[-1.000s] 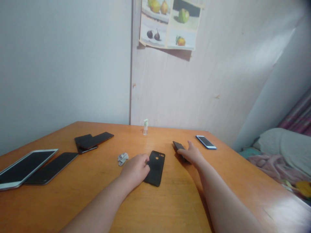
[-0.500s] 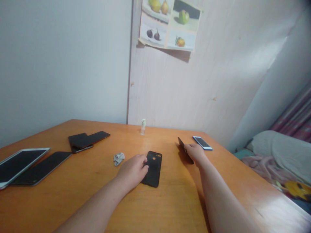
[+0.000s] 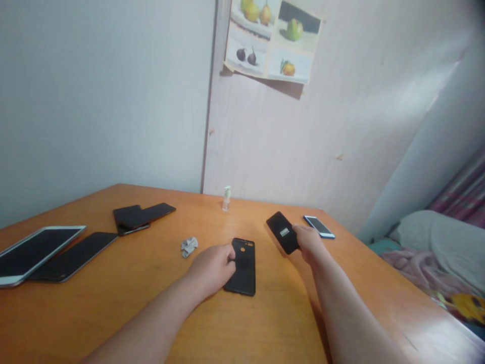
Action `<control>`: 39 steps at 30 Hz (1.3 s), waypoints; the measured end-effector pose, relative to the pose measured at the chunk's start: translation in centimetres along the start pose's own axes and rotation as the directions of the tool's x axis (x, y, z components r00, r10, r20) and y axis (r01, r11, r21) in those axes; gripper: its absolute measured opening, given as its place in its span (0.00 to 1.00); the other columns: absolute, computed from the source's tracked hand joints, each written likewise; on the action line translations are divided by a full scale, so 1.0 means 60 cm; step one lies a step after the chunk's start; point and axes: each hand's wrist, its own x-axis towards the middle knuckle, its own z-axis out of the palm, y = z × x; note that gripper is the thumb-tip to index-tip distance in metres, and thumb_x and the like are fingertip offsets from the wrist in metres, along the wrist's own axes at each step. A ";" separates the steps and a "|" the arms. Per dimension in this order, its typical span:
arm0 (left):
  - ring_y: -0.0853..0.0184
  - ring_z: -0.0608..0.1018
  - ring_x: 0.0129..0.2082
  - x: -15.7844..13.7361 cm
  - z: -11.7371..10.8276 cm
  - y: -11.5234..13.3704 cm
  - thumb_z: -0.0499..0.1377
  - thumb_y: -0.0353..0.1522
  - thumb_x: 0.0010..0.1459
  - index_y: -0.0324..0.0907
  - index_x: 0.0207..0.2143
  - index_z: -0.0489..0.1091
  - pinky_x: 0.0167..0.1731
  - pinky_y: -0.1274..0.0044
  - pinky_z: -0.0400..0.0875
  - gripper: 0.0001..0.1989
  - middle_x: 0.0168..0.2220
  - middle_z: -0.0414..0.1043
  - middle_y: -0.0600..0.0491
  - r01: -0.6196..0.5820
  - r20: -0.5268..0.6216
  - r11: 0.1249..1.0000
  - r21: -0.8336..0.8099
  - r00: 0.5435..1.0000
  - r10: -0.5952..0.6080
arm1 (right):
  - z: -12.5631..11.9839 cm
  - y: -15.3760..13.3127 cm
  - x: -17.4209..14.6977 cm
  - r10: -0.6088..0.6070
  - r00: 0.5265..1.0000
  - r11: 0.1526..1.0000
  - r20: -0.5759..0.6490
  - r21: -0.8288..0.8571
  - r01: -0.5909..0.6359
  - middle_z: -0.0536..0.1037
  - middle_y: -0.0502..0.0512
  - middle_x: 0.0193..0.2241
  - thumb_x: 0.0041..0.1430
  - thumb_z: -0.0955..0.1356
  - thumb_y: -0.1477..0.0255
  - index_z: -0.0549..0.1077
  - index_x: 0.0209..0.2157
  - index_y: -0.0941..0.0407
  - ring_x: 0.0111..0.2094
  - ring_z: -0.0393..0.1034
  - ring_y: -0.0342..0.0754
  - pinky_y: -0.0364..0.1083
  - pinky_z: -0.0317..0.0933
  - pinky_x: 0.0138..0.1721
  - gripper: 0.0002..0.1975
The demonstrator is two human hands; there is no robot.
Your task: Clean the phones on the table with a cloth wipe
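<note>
The case [image 3: 245,269], black, lies on the bench [image 3: 151,303] near the middle, its cutouts at the far end. The left hand [image 3: 213,267] has its grip closed on the case's left edge, thumb and curled fingers together. To the right, the right hand [image 3: 309,241] grips the phone [image 3: 278,226] by its right edge; the phone is tilted, showing a dark face with a pale label [image 3: 284,232]. Whether its lower edge touches the bench cannot be told. Just beyond the right hand lies a blue-edged phone [image 3: 319,227], face up. Left of the case, near the left hand, is a crumpled cloth [image 3: 189,246]; farther back, close to the wall [image 3: 261,136], stands a clear bottle [image 3: 226,199]. At far left, a white tablet [image 3: 45,248] adjoins a dark tablet [image 3: 78,257]; behind them, one black slab [image 3: 155,215] lies across another [image 3: 126,213].
</note>
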 end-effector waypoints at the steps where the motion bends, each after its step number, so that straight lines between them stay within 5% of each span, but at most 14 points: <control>1: 0.68 0.73 0.26 0.001 0.000 0.001 0.56 0.30 0.53 0.45 0.29 0.71 0.25 0.78 0.54 0.04 0.24 0.73 0.56 0.005 -0.006 0.999 -0.042 1.000 -0.005 | 0.007 -0.007 -0.005 0.005 1.000 1.000 0.021 0.023 -0.006 0.76 0.56 0.24 0.56 0.61 0.59 0.72 0.27 0.56 0.26 0.71 0.50 0.45 0.62 0.24 0.16; 5: 0.68 0.73 0.25 0.006 0.003 0.005 0.55 0.35 0.57 0.43 0.32 0.72 0.26 0.78 0.59 0.08 0.24 0.71 0.56 0.021 -0.071 0.961 -0.276 0.997 -0.042 | 0.030 -0.044 -0.032 -0.005 0.988 0.971 0.156 0.235 -0.033 0.77 0.55 0.26 0.52 0.66 0.56 0.73 0.29 0.59 0.26 0.70 0.48 0.44 0.62 0.26 0.18; 9: 0.71 0.72 0.22 0.008 0.003 0.013 0.53 0.38 0.59 0.40 0.38 0.72 0.25 0.79 0.63 0.13 0.29 0.73 0.54 0.115 -0.018 0.805 -0.582 0.988 -0.154 | 0.050 -0.076 -0.067 -0.060 0.954 0.894 0.295 0.441 -0.080 0.79 0.55 0.27 0.49 0.70 0.56 0.75 0.28 0.59 0.29 0.71 0.48 0.43 0.62 0.29 0.18; 17: 0.69 0.78 0.34 0.008 -0.005 0.023 0.56 0.35 0.59 0.40 0.48 0.72 0.33 0.79 0.68 0.16 0.42 0.76 0.47 0.181 0.111 0.541 -0.821 0.981 -0.159 | 0.067 -0.111 -0.114 -0.184 0.905 0.896 0.383 0.444 -0.006 0.81 0.57 0.35 0.55 0.68 0.53 0.79 0.37 0.58 0.35 0.74 0.51 0.45 0.64 0.35 0.22; 22: 0.66 0.78 0.41 0.000 -0.015 0.033 0.59 0.46 0.59 0.40 0.47 0.72 0.41 0.76 0.69 0.22 0.45 0.76 0.47 0.197 0.179 0.379 -0.904 0.980 -0.082 | 0.084 -0.128 -0.155 -0.321 0.897 0.925 0.304 0.302 0.229 0.81 0.54 0.34 0.61 0.65 0.56 0.78 0.41 0.55 0.35 0.74 0.50 0.45 0.64 0.36 0.19; 24: 0.65 0.77 0.40 -0.003 -0.016 0.036 0.59 0.50 0.58 0.39 0.45 0.73 0.41 0.75 0.70 0.24 0.43 0.76 0.47 0.186 0.178 0.296 -0.937 0.983 -0.053 | 0.094 -0.138 -0.180 -0.431 0.850 0.898 0.302 0.239 0.370 0.81 0.53 0.36 0.63 0.64 0.60 0.78 0.44 0.54 0.38 0.74 0.50 0.46 0.65 0.40 0.16; 28: 0.62 0.78 0.38 0.001 -0.011 0.031 0.60 0.49 0.56 0.36 0.38 0.73 0.38 0.74 0.71 0.23 0.36 0.77 0.47 0.115 0.093 0.153 -0.982 0.986 -0.141 | 0.100 -0.156 -0.217 -0.604 0.676 0.793 0.422 0.230 0.565 0.81 0.52 0.42 0.65 0.63 0.65 0.76 0.48 0.48 0.43 0.74 0.49 0.47 0.65 0.46 0.14; 30: 0.62 0.79 0.36 0.006 -0.012 0.026 0.61 0.47 0.57 0.36 0.36 0.73 0.37 0.73 0.73 0.21 0.34 0.78 0.47 0.091 0.067 0.095 -0.991 0.970 -0.232 | 0.094 -0.157 -0.213 -0.588 0.719 0.808 0.371 0.226 0.544 0.81 0.53 0.42 0.64 0.64 0.64 0.77 0.46 0.50 0.43 0.74 0.49 0.48 0.65 0.46 0.14; 34: 0.61 0.80 0.32 0.012 -0.029 0.021 0.61 0.41 0.58 0.35 0.38 0.73 0.36 0.70 0.76 0.16 0.35 0.78 0.45 0.145 0.138 -0.005 -0.989 0.931 -0.338 | 0.072 -0.143 -0.168 -0.415 0.902 0.892 0.121 0.252 0.377 0.81 0.57 0.39 0.61 0.66 0.58 0.77 0.43 0.54 0.41 0.75 0.51 0.49 0.67 0.42 0.17; 36: 0.60 0.81 0.32 0.012 -0.037 0.021 0.59 0.40 0.60 0.35 0.41 0.72 0.36 0.68 0.77 0.16 0.36 0.79 0.43 0.169 0.171 -0.035 -0.985 0.919 -0.355 | 0.064 -0.137 -0.147 -0.314 0.947 0.909 0.072 0.310 0.278 0.81 0.58 0.36 0.60 0.66 0.56 0.76 0.43 0.56 0.37 0.75 0.50 0.47 0.67 0.37 0.19; 39: 0.60 0.81 0.32 0.011 -0.041 0.023 0.59 0.40 0.61 0.35 0.42 0.72 0.35 0.68 0.78 0.16 0.36 0.79 0.42 0.173 0.178 -0.049 -0.984 0.910 -0.375 | 0.062 -0.139 -0.137 -0.186 0.969 0.938 0.161 0.324 0.127 0.79 0.56 0.29 0.58 0.66 0.55 0.76 0.37 0.58 0.30 0.73 0.47 0.43 0.62 0.28 0.19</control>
